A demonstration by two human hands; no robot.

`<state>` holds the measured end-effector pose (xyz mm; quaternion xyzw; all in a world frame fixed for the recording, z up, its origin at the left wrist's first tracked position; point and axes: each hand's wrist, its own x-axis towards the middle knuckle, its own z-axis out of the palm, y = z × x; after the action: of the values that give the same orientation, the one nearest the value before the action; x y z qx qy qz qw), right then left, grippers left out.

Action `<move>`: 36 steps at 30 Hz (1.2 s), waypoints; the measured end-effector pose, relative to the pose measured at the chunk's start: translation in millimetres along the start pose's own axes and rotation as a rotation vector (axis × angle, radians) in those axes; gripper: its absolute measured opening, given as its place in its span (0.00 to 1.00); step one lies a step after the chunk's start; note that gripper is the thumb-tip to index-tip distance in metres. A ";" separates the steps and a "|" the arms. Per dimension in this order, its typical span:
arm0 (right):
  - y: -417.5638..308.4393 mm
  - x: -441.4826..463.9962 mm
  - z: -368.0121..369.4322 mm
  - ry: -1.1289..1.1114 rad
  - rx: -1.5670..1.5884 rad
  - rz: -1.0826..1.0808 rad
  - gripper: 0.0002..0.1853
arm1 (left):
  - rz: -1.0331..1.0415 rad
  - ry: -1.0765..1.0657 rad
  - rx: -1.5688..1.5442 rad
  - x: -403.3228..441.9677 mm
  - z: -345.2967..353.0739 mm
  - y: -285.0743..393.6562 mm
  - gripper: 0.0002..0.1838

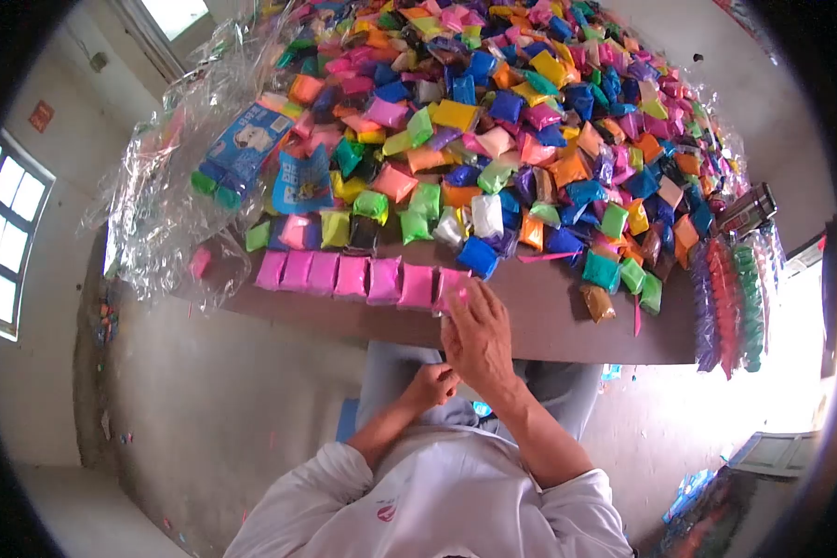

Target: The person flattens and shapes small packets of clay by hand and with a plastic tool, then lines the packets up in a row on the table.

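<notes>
A row of several pink and magenta packets (352,277) lies side by side along the near edge of the brown table (567,325). At the right end of that row, my right hand (479,337) has its bent fingertips on the last pink packet (448,282), partly covering it. My left hand (430,387) is low, over my lap below the table edge and beside my right wrist. Its fingers are curled in, and whatever they hold, if anything, is hidden.
A big heap of small colourful packets (456,114) covers the table behind the row. Crumpled clear plastic (149,214) and a blue printed bag (251,130) lie at the left. Strips of purple, red and green packets (747,302) hang over the right edge.
</notes>
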<state>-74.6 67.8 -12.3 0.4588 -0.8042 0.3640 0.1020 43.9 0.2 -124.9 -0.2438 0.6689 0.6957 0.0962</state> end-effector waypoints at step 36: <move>20.6 0.2 -32.0 0.062 -0.007 0.072 0.09 | -0.090 -0.069 -0.231 4.9 -6.1 -3.8 0.17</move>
<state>-96.8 95.9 0.6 0.4179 -0.8177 0.3788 0.1153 42.8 -6.4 -130.5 -0.2588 0.5688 0.7712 0.1216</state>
